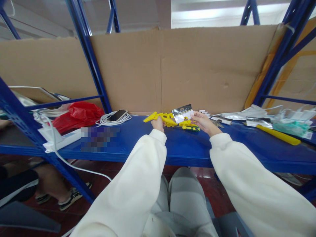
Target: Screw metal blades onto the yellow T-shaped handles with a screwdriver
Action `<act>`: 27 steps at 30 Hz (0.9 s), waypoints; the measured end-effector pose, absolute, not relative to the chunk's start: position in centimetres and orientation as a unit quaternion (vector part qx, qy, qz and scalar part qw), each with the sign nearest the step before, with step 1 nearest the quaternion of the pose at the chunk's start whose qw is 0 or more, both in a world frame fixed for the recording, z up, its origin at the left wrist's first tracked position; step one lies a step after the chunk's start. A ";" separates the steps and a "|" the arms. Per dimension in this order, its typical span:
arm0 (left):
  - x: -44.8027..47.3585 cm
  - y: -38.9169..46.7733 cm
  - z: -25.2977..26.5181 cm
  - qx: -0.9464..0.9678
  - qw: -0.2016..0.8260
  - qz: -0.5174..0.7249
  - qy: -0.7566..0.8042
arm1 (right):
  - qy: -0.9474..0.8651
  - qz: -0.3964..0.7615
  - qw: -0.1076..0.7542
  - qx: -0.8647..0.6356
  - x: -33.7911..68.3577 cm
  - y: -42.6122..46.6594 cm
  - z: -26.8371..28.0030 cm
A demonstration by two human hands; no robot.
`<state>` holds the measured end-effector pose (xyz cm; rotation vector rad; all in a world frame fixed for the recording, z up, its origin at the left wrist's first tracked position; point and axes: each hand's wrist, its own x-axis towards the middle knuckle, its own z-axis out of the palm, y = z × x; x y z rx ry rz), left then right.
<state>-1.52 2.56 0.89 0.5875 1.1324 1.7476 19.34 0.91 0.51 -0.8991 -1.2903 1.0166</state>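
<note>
My right hand (pixel 202 122) pinches the edge of a small packet (pixel 183 114) with a black printed header and a whitish lower part. My left hand (pixel 158 124) is closed on a yellow plastic piece (pixel 150 117), whose flat end sticks out to the left of my fingers. More yellow plastic parts (pixel 170 121) lie between my hands, partly hidden by the packet. Just below the packet, a screwdriver (pixel 191 128) with a yellow and green handle rests on the blue shelf (pixel 186 148).
Left on the shelf are a smartphone (pixel 118 115) on a coiled white cable (pixel 103 121), a red plastic bag (pixel 79 115) and a white power strip (pixel 71 138). At right lie a long yellow handle (pixel 278 135) and clear bags (pixel 293 121). Cardboard (pixel 197 65) stands behind; a person's leg (pixel 50 182) shows lower left.
</note>
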 end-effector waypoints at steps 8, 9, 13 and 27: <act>-1.8 2.9 0.9 0.189 0.434 0.754 0.456 | -0.551 0.438 0.596 -0.386 19.4 1.0 0.5; -1.8 2.8 1.0 0.183 0.433 0.757 0.453 | -0.552 0.438 0.595 -0.386 19.4 1.0 0.5; -1.9 2.7 1.2 0.161 0.426 0.766 0.453 | -0.549 0.441 0.594 -0.391 19.4 1.0 0.5; -1.5 2.1 1.1 0.230 0.555 0.694 0.396 | -0.559 0.451 0.583 -0.379 19.5 1.5 0.0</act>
